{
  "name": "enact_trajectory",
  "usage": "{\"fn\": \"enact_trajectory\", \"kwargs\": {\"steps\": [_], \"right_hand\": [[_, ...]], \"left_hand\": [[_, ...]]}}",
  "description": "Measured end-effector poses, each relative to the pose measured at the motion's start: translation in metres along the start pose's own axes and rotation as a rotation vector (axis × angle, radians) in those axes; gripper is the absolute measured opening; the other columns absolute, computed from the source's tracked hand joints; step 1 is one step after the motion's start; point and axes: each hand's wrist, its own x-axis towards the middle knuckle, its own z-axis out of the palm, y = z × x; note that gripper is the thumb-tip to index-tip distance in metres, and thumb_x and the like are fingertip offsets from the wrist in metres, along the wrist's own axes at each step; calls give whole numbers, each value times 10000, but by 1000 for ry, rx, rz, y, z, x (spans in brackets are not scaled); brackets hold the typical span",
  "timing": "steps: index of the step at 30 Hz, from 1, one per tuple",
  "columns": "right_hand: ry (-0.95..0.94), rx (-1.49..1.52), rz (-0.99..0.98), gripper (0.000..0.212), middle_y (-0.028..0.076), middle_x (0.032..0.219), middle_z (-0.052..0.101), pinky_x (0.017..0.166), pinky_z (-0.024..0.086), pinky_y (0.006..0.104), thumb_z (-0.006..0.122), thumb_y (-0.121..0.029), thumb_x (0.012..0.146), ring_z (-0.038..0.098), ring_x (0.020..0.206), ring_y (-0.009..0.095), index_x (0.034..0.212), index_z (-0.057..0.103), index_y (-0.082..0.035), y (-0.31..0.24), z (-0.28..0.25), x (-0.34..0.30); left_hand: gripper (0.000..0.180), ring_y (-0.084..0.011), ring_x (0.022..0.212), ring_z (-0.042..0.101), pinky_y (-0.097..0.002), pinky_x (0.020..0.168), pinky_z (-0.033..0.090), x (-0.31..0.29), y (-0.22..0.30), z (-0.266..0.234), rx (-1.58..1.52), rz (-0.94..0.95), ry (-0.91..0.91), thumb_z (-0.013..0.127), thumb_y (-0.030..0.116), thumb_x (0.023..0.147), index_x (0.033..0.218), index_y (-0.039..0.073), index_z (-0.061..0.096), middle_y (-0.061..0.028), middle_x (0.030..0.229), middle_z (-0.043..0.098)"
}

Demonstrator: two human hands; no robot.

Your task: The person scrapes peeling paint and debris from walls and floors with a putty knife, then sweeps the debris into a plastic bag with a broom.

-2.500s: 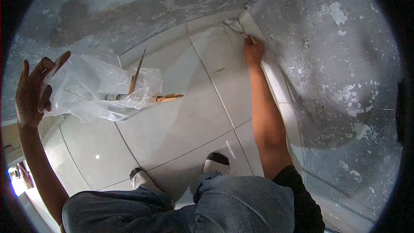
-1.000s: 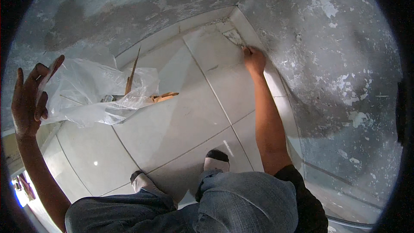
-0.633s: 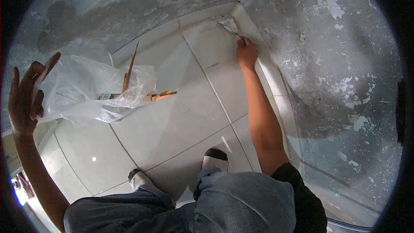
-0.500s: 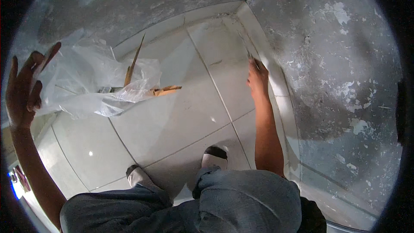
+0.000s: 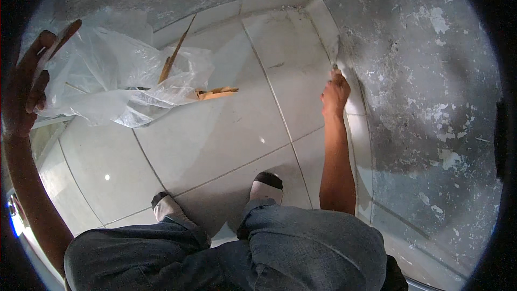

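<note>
My right hand (image 5: 335, 96) is closed around a thin metal scraper (image 5: 336, 56). Its blade lies against the pale skirting tile (image 5: 356, 124), where the tiled floor meets the rough grey wall (image 5: 425, 75). My left hand (image 5: 27, 89) is raised at the far left with fingers spread. It holds nothing and sits at the edge of a clear plastic bag (image 5: 116, 83). My knees in blue jeans (image 5: 301, 248) fill the bottom of the view.
Wooden sticks (image 5: 173, 56) poke out of the crumpled bag, and a short wooden piece (image 5: 216, 93) lies at its edge. My two shoes (image 5: 265, 183) stand on the white floor tiles (image 5: 215, 140). Patchy plaster walls close the corner at the top.
My right hand has slid back from the corner along the skirting toward me with the scraper. My left hand stays raised beside the bag.
</note>
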Motion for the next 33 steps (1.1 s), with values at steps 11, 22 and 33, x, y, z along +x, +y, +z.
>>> {"fn": "enact_trajectory", "kwargs": {"steps": [11,22,33], "right_hand": [[126,-223,-475,435,204,835,622,742,430,386,405,-296,926,576,763,274,965,591,95,25,0,22],[112,-306,-302,448,243,813,595,707,429,422,422,-334,919,549,744,378,885,595,77,21,0,37],[214,-604,-513,422,247,843,613,721,440,408,422,-289,918,582,789,360,888,601,92,18,-5,13]], "left_hand": [[795,-93,418,402,-214,406,434,-1,-2,-4,40,14,9,410,660,814,1157,-55,467,-299,1386,258],[787,-109,422,431,-213,396,387,5,-6,-8,-70,-71,-50,392,658,823,1162,-48,470,-297,1395,244],[784,-108,401,418,-217,394,412,-10,-8,3,-85,-216,357,369,661,829,1154,-43,489,-298,1387,259]]}}
